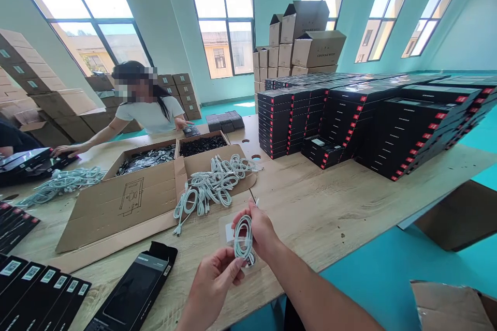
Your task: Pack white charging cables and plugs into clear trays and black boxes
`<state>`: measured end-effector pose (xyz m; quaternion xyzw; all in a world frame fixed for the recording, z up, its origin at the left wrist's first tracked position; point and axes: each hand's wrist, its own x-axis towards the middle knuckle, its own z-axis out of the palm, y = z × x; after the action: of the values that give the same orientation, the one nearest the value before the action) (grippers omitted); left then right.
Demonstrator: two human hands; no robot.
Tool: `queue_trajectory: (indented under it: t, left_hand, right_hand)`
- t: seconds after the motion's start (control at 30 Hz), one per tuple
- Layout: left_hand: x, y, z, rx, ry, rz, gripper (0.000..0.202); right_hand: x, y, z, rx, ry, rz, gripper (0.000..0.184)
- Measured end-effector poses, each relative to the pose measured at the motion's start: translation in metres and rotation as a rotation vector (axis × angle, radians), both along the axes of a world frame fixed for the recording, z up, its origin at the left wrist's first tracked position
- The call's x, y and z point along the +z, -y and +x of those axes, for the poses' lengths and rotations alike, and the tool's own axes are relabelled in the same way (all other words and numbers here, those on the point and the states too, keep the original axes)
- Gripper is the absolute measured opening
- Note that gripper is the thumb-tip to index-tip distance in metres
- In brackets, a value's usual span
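Head view, I see coiled cable (243,240) over table (330,207), edge at 5 o'clock, tabletop stretching toward 2–3, black boxes (345,119) at 1–2. Left hand (217,271), at 7, pinches coil's bottom; right hand (264,230), at 2, fingers curled on its side.

- We have a bench (310,207) with a wood-grain top, a seam and round cut-out holes.
- On its far right part, we see tall stacks of black boxes (274,124) with red corner labels.
- Toward the left, we have open cardboard boxes (112,217), flaps spread outward, and a heap of white cables (66,182) beside them.
- Nearest us lie an open-ended black box (134,284) and a row of black cartons (34,289) with white code labels.
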<state>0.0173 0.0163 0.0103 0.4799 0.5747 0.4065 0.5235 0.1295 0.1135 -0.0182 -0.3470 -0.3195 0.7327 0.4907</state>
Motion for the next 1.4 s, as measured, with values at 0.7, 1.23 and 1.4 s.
queue_trajectory:
  t: [0.7, 1.23, 1.4]
  left_hand:
    - [-0.024, -0.012, -0.024, 0.18, -0.025, -0.128, 0.049]
    - [-0.023, -0.001, -0.008, 0.088, 0.392, -0.3, 0.065]
    - [-0.02, -0.003, -0.006, 0.026, 0.185, -0.225, 0.063]
  right_hand:
    - [-0.005, 0.027, 0.003, 0.081, 0.359, 0.581, 0.038]
    - [0.005, 0.037, -0.01, 0.122, -0.052, 0.325, 0.055]
    - [0.006, 0.02, -0.017, -0.012, -0.159, 0.055, 0.064]
